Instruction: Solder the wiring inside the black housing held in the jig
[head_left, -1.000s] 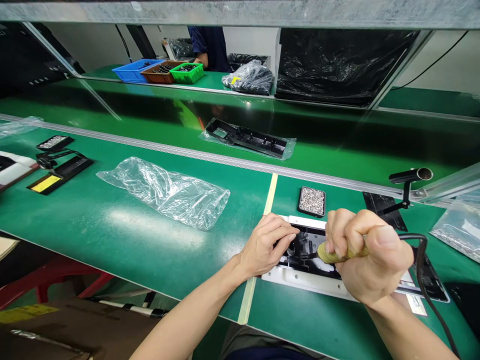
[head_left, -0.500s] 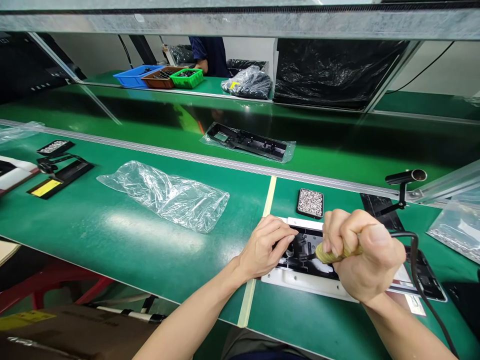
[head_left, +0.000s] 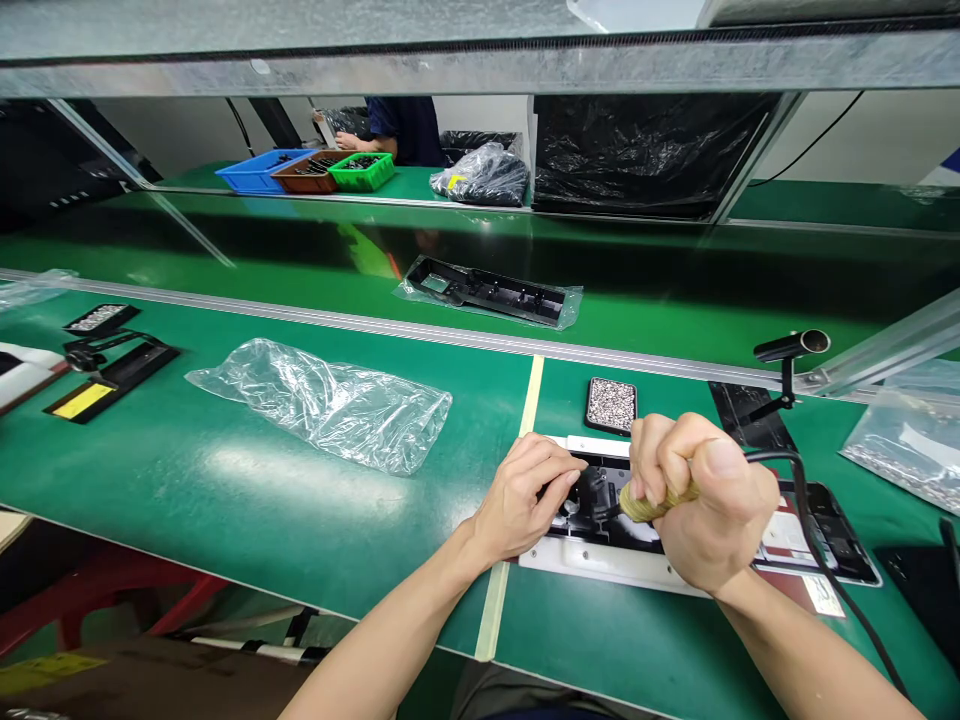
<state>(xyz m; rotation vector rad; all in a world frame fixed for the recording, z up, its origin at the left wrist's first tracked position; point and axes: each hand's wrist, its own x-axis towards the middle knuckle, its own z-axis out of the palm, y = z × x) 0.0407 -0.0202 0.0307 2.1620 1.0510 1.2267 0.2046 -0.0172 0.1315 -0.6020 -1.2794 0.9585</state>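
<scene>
My right hand (head_left: 701, 495) is wrapped round the yellowish grip of a corded electric screwdriver (head_left: 646, 508), its dark tip pointing left and down into a black plastic housing (head_left: 585, 522). Whether the tip sits on a screw cannot be made out. That housing lies in a white fixture (head_left: 622, 568) with screws along its near edge. My left hand (head_left: 525, 495) bends over the left end of the housing, fingers and thumb closed against it. Behind the fixture stands a small black tray of screws (head_left: 611, 404).
A black metal tube on a stand (head_left: 791, 346) rises at the back right. Clear plastic bags (head_left: 322, 405) lie to the left and right. A bagged black part (head_left: 487, 290) rests beyond the rail. The black cord (head_left: 802, 500) hangs past my right wrist. Across the bench a person (head_left: 405, 130) works near bins.
The view has shifted slightly, so the bench appears a little lower and farther left. Both hands keep their places on the screwdriver and housing. The far person's hand has come into view.
</scene>
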